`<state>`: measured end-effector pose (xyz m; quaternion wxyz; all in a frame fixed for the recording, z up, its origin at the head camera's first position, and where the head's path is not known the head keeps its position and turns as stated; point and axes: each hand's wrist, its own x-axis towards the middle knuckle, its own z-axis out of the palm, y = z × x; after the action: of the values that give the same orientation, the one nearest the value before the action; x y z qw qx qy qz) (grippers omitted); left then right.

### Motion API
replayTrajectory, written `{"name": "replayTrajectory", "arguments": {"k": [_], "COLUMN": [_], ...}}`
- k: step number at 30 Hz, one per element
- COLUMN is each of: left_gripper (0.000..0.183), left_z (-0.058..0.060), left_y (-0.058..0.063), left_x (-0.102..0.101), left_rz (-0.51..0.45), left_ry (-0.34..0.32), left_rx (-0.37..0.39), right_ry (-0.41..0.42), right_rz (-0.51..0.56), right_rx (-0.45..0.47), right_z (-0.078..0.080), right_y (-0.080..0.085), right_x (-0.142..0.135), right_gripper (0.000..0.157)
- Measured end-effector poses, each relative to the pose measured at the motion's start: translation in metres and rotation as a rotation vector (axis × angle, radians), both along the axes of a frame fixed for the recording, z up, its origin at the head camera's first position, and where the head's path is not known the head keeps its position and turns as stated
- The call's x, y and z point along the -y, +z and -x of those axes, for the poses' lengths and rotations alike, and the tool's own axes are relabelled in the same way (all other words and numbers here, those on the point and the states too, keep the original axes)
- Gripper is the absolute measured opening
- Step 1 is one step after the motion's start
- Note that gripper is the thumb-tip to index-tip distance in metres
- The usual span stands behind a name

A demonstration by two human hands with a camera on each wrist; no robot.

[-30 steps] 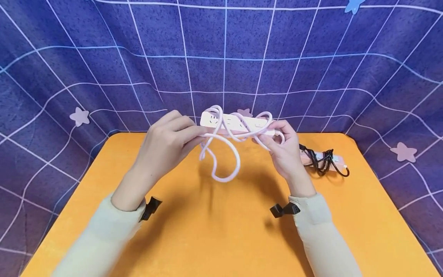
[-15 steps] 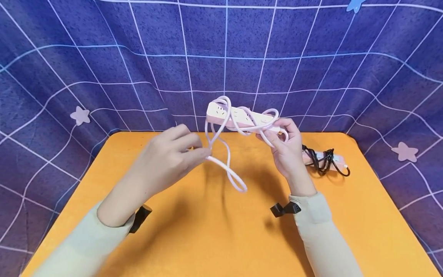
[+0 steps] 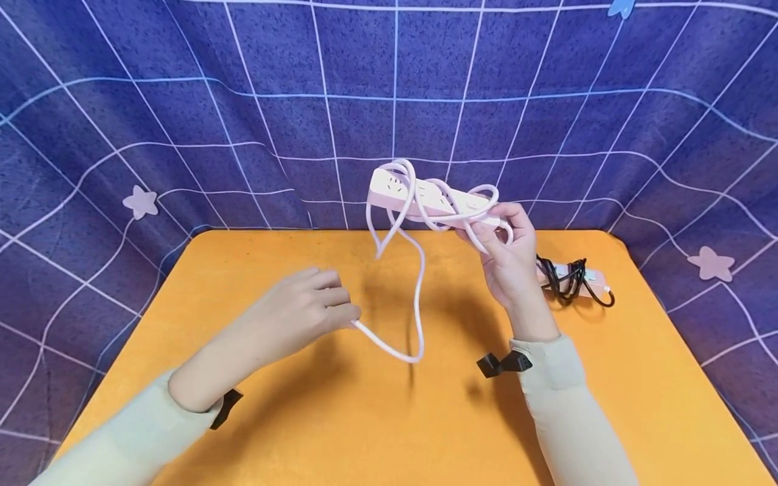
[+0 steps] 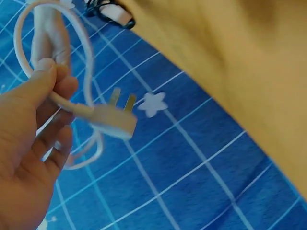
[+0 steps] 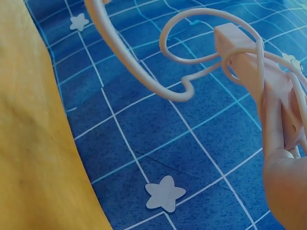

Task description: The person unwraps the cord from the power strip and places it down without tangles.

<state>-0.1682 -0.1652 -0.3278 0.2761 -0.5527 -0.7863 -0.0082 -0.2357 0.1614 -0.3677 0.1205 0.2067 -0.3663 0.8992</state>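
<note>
A white power strip (image 3: 431, 199), with its white cord looped around it, is held up above the table. My right hand (image 3: 509, 260) grips its right end between thumb and fingers. Lower and to the left, my left hand (image 3: 306, 304) pinches the cord (image 3: 419, 304), which sags in a bend between the two hands. In the left wrist view, the plug (image 4: 115, 120) with its metal prongs sticks out just past the left thumb and fingertips. The right wrist view has the power strip (image 5: 244, 62) tilted, loops of cord around it.
Behind the right hand, a second power strip (image 3: 592, 282) wrapped in black cord (image 3: 568, 282) lies on the orange table (image 3: 340, 418). A blue gridded cloth (image 3: 365, 128) with stars hangs around the back and sides of the table.
My left hand has come away from the strip's left end, moving down and left while drawing out a length of cord. The right hand has raised the strip slightly and shifted it right.
</note>
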Motion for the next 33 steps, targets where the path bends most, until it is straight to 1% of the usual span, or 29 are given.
{"name": "replayTrajectory", "arguments": {"k": [7,10,14,17,24,28,33], "left_gripper": [0.020,0.023,0.025,0.024,0.027,0.027,0.025], "left_z": [0.008,0.014,0.021,0.026,0.036,0.038,0.040], "left_y": [-0.026,-0.037,-0.050,-0.058,-0.072,-0.079,-0.087], "left_x": [0.014,0.021,0.030,0.038,0.054,0.058,0.060], "left_rz": [0.100,0.140,0.175,0.199,0.252,0.237,0.241], "left_ry": [0.007,0.017,0.014,0.019,0.077,0.123,0.193], "left_rx": [0.049,0.070,0.090,0.130,0.235,0.299,0.383], "right_ry": [-0.004,0.000,0.015,0.033,0.060,0.084,0.081], "right_rz": [-0.004,-0.004,-0.009,0.001,0.019,0.032,0.021], "right_rx": [-0.037,-0.034,-0.024,-0.024,-0.034,-0.039,-0.046], "right_z": [0.002,0.002,0.001,0.000,0.000,0.000,-0.001], "right_y": [0.001,0.001,0.001,0.002,0.001,0.000,-0.001], "right_x": [-0.002,-0.002,-0.002,-0.001,-0.001,-0.001,-0.001], "right_gripper": [0.031,0.032,0.031,0.029,0.030,0.030,0.032]}}
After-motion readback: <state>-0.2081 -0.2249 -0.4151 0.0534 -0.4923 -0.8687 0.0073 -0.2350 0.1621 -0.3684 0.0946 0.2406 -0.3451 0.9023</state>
